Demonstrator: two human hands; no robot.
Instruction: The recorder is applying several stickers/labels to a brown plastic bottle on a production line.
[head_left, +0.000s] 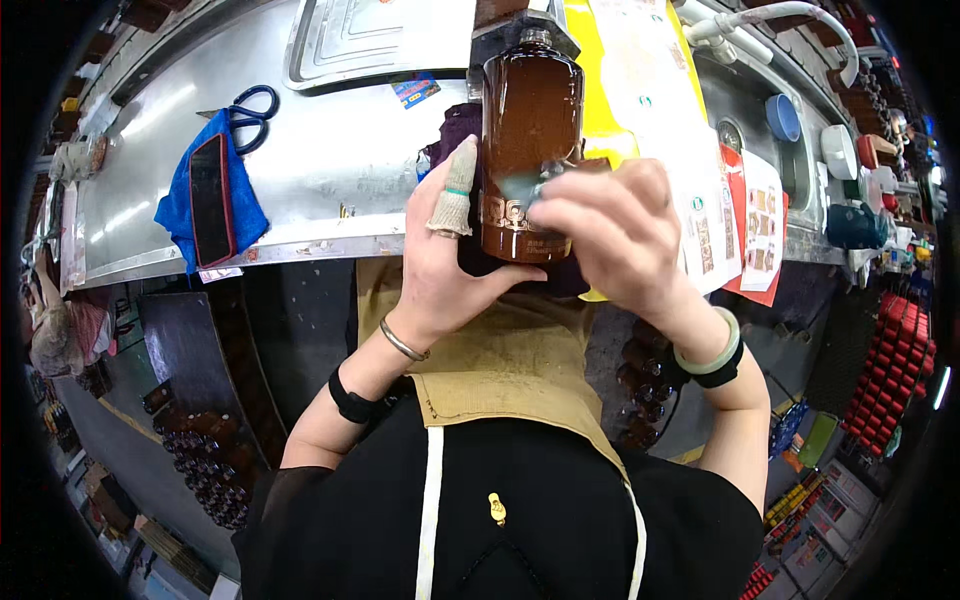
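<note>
Hands apart, left hand (438, 268) holding a brown bottle (530, 115), right hand (630, 238) blurred, its grip impossible to tell.

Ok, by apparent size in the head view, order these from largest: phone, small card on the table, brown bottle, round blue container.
1. Brown bottle
2. Phone
3. Small card and round blue container: too alike to rank, and the container looks farther from the camera.
</note>
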